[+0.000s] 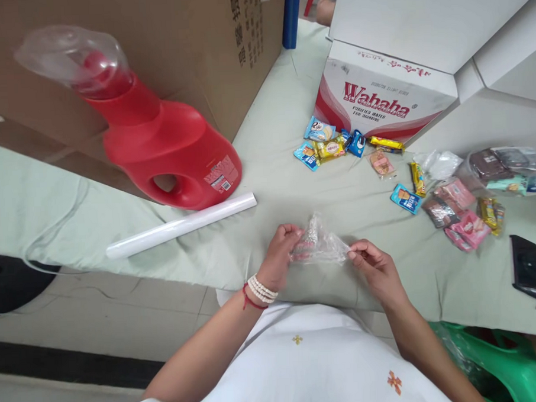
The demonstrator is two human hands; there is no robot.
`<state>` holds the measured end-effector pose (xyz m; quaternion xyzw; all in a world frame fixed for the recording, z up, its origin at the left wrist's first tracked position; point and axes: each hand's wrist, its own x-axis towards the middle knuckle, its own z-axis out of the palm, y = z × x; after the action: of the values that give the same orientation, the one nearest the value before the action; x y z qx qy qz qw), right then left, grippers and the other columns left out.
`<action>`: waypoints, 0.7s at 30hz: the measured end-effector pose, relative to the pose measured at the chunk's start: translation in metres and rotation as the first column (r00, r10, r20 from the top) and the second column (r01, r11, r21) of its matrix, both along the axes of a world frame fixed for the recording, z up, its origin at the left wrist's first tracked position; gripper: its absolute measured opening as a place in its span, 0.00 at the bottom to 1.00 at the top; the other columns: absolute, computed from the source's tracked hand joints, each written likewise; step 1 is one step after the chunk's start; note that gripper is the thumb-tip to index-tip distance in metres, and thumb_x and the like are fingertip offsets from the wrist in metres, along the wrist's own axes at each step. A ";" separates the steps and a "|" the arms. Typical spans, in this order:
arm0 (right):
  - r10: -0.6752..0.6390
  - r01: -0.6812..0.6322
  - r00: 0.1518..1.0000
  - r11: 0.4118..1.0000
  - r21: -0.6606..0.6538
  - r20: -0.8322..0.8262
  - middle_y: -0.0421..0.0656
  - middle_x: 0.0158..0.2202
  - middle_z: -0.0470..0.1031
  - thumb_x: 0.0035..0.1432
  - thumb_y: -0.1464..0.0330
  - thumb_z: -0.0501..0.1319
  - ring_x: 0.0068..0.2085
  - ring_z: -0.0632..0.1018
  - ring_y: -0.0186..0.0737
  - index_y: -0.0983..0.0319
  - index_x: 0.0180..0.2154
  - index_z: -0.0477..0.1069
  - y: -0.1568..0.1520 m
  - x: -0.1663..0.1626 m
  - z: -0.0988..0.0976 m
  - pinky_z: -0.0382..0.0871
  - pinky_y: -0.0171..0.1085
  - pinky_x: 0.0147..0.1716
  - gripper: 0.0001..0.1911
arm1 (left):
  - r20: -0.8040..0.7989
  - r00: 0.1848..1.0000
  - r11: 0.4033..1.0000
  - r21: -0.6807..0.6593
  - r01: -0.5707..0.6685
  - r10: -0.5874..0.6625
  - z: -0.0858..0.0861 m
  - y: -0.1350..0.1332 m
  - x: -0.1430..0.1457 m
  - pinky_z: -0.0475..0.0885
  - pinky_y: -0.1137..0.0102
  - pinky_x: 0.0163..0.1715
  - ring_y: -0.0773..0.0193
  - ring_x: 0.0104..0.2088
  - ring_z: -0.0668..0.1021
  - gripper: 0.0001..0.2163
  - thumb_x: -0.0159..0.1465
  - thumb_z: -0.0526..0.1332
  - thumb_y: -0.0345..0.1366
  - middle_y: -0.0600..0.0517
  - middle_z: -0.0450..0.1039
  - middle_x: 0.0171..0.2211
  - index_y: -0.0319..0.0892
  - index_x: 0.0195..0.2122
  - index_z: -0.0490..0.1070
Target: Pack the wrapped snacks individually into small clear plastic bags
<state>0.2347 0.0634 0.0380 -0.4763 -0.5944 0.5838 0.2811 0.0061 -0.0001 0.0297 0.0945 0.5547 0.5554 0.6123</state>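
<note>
A crumpled clear plastic bag is stretched between my two hands, just above the front part of the cloth-covered table. Some pink or red shows through its left part, though I cannot make out what that is. My left hand, with a beaded bracelet at the wrist, is closed on the bag's left side. The bag's right corner is pinched between the thumb and fingers of my right hand. Beyond the bag, several wrapped snacks lie scattered on the cloth.
A big red jug stands at left before a brown carton. Near it lies a white roll. A Wahaha carton is at the back right. At right are more snack packs, a plastic tub and a black phone-like object.
</note>
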 end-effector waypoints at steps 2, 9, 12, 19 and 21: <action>0.057 -0.058 0.998 0.997 0.059 0.030 0.41 0.32 0.73 0.62 0.57 0.68 0.33 0.70 0.36 0.58 0.36 0.78 0.000 0.001 0.004 0.64 0.35 0.32 0.11 | -0.224 0.972 0.997 -0.055 0.056 -0.067 -0.003 0.008 0.005 0.69 0.71 0.29 0.66 0.30 0.75 0.19 0.54 0.71 0.48 0.53 0.73 0.36 0.43 0.39 0.70; -0.116 -0.075 0.929 0.870 0.488 0.350 0.40 0.32 0.76 0.67 0.62 0.63 0.31 0.74 0.37 0.57 0.40 0.78 0.026 0.037 0.024 0.68 0.36 0.34 0.07 | -0.239 0.964 0.986 0.095 0.140 -0.114 -0.003 0.008 -0.002 0.51 0.73 0.21 0.72 0.20 0.56 0.22 0.59 0.66 0.57 0.61 0.53 0.17 0.42 0.26 0.70; -0.282 -0.033 0.905 0.698 0.715 0.317 0.42 0.35 0.79 0.66 0.65 0.63 0.34 0.77 0.38 0.58 0.42 0.78 0.043 0.047 0.033 0.71 0.38 0.37 0.06 | -0.157 0.968 0.959 0.173 0.224 -0.197 0.001 -0.003 -0.008 0.50 0.73 0.20 0.73 0.18 0.54 0.24 0.59 0.66 0.59 0.62 0.53 0.16 0.41 0.26 0.70; -0.369 0.181 0.926 0.621 0.762 0.080 0.49 0.53 0.75 0.63 0.62 0.66 0.47 0.79 0.44 0.57 0.51 0.74 0.073 0.022 0.022 0.77 0.45 0.47 0.15 | -0.351 0.904 0.937 0.155 0.312 -0.243 -0.001 -0.013 -0.002 0.55 0.72 0.21 0.71 0.17 0.59 0.23 0.66 0.59 0.58 0.61 0.57 0.15 0.40 0.33 0.75; -0.394 0.324 0.919 0.749 0.578 -0.004 0.48 0.51 0.75 0.63 0.57 0.66 0.42 0.79 0.40 0.57 0.50 0.73 0.065 0.011 0.018 0.78 0.42 0.40 0.18 | -0.474 0.872 0.976 0.098 0.194 -0.126 -0.003 -0.011 0.000 0.56 0.72 0.22 0.70 0.18 0.60 0.21 0.68 0.57 0.56 0.61 0.58 0.15 0.41 0.34 0.74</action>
<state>0.2459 0.1288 0.0564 -0.5097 -0.6535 0.2857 0.4811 0.0064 -0.0111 0.0271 0.3138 0.6344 0.5019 0.4972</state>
